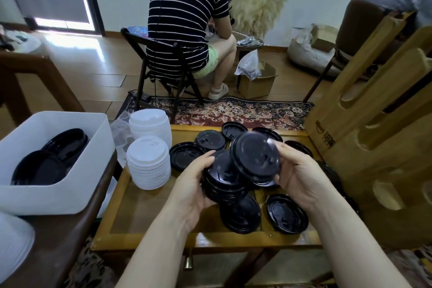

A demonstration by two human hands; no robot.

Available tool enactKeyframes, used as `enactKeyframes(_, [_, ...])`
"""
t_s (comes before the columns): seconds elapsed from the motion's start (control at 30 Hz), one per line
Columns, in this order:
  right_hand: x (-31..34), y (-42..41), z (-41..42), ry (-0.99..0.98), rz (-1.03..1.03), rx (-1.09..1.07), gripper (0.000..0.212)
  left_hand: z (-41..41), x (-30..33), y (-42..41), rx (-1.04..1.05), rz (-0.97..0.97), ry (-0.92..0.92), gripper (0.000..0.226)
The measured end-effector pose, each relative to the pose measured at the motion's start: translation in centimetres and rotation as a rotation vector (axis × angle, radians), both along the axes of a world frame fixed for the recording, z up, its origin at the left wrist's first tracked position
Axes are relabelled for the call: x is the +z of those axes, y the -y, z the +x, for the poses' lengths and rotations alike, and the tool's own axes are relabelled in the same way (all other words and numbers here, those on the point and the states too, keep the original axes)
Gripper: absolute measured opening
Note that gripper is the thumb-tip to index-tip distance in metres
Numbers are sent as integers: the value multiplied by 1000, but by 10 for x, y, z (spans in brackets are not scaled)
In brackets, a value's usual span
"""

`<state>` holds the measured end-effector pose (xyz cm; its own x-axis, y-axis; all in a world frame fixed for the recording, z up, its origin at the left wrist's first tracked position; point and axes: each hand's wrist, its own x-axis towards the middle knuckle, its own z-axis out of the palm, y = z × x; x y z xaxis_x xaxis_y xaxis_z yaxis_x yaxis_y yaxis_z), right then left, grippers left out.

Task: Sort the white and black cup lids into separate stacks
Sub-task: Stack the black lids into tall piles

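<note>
Over the desk (145, 215), the left hand (194, 184) cups a stack of black lids (222, 182); the right hand (297, 175) pinches one black lid (254, 156) by its rim; light, thin, slippery plastic, I'd judge; white lids (149, 163) stand stacked alongside.

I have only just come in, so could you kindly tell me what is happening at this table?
A person is sorting cup lids. The left hand cradles a stack of black lids, and the right hand holds a single black lid tilted just above it. Two white lid stacks stand on the wooden tray; loose black lids lie on the tray. More black lids lie in the white bin.
</note>
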<state>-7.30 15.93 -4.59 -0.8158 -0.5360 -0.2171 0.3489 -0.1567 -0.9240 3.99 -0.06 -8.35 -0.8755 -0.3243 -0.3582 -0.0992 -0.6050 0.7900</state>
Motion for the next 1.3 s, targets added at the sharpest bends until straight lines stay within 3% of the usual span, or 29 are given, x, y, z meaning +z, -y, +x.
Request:
enactKeyframes(0.13, [4,9,-6,-156,336,92,20,2,4,-5,-128,-74,58,32])
enactKeyframes(0.33, [4,31,-9,-242,598,126,30,3,9,-15,-195,-25,123,45])
enactKeyframes(0.47, [7,25,2,-370,524,65,40,3,9,-10,-86,-3,77,41])
enactKeyframes(0.53, [6,19,13,-487,442,139,49,2,9,-7,-24,27,63,37])
enactKeyframes(0.7, [-8,19,27,-690,490,330,96,3,8,-7,1,38,45,37])
enactKeyframes(0.9, [-8,13,23,-703,352,382,81,4,8,-2,-29,93,7,39])
enactKeyframes(1.1, [-14,8,20,-679,311,446,80,3,5,-2,-55,43,-37,34])
enactKeyframes(1.3, [-20,13,20,-414,310,187,67,1,5,1,61,29,-110,29])
